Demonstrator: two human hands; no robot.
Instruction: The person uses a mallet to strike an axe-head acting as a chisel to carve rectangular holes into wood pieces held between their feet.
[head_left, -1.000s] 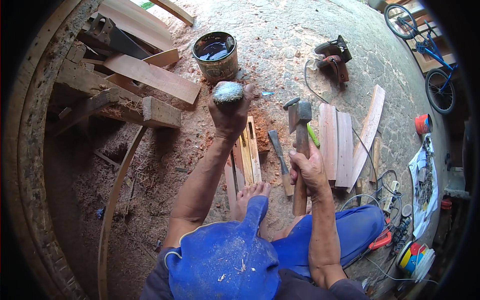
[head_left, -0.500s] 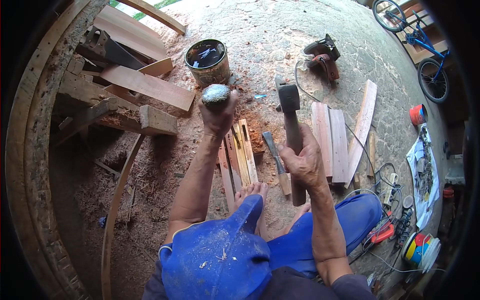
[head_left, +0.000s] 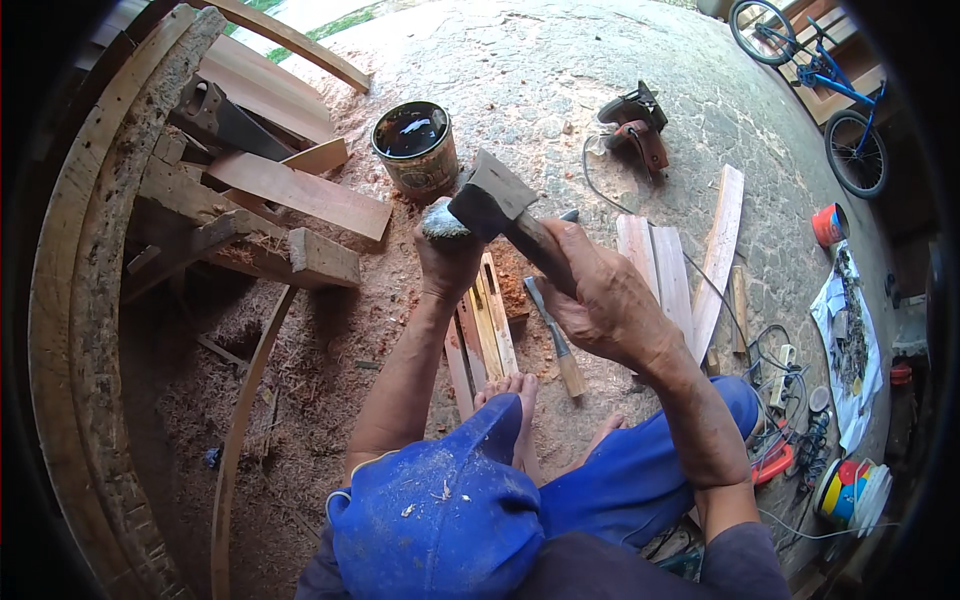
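My left hand (head_left: 448, 270) is closed around an upright chisel, whose battered, whitish round handle end (head_left: 438, 221) shows above the fist; its blade is hidden. My right hand (head_left: 615, 295) grips the wooden handle of a hammer (head_left: 492, 193). The dark hammer head is at the top of the chisel handle, overlapping its right side; whether they touch I cannot tell. Below the hands lie narrow slotted wooden strips (head_left: 488, 315), with my bare foot (head_left: 512, 388) at their near end. Another chisel (head_left: 554, 336) rests on the ground to their right.
A bucket of dark liquid (head_left: 414, 150) stands beyond my left hand. Planks (head_left: 672, 270) and a corded circular saw (head_left: 636, 130) lie to the right. On the left are a timber frame (head_left: 325, 258) and a handsaw (head_left: 225, 120). Cables and a power strip (head_left: 781, 368) lie lower right.
The hammer has swung left and down from an upright position onto the chisel's end, its handle now slanting. My left hand still grips the chisel, a little lower in view.
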